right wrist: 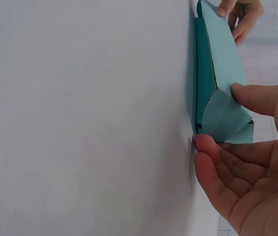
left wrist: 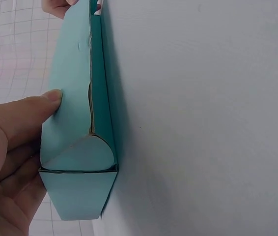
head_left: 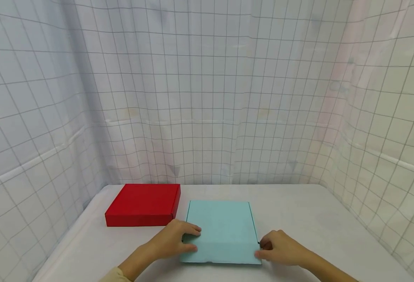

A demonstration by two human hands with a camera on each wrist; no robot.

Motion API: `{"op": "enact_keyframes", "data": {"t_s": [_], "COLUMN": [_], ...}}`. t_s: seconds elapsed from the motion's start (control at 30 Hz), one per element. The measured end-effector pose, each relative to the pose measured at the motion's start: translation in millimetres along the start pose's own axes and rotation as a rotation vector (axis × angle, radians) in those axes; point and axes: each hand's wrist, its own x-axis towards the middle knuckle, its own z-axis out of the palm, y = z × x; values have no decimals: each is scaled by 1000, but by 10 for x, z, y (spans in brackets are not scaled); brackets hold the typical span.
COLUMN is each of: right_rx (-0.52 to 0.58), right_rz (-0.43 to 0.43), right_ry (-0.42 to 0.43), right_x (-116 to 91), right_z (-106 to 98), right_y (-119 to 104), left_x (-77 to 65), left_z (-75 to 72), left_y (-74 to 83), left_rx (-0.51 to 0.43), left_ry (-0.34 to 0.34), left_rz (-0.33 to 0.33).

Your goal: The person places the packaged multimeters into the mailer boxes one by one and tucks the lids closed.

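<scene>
A light teal cardboard box lies flat on the table, its lid down over it and its front flap standing out from the front with a gap beneath. My left hand rests on the box's left side, thumb and fingertips spread on top of the lid. At the right front corner, my right hand holds the lid, its thumb on the flap and its fingers curled by the rounded side tab. The box's inside is hidden.
A closed red box sits to the left and behind the teal box. The white table has grid-patterned curtains at its back and both sides.
</scene>
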Motion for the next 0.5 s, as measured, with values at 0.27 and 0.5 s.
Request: {"op": "enact_keyframes", "data": {"t_s": [0.27,0.5], "right_rx": [202,205], "right_rz": [148,178], "right_ry": [-25,-50], "right_x": [-11,-13], "right_z": [33,35], "right_y": [-38,-67], "left_x": [43,37], "left_z": [12,4], "left_y": [-3,15], "left_rx": [4,-2], "left_ry": [-9,-9], "left_rz": [-20,-41]}}
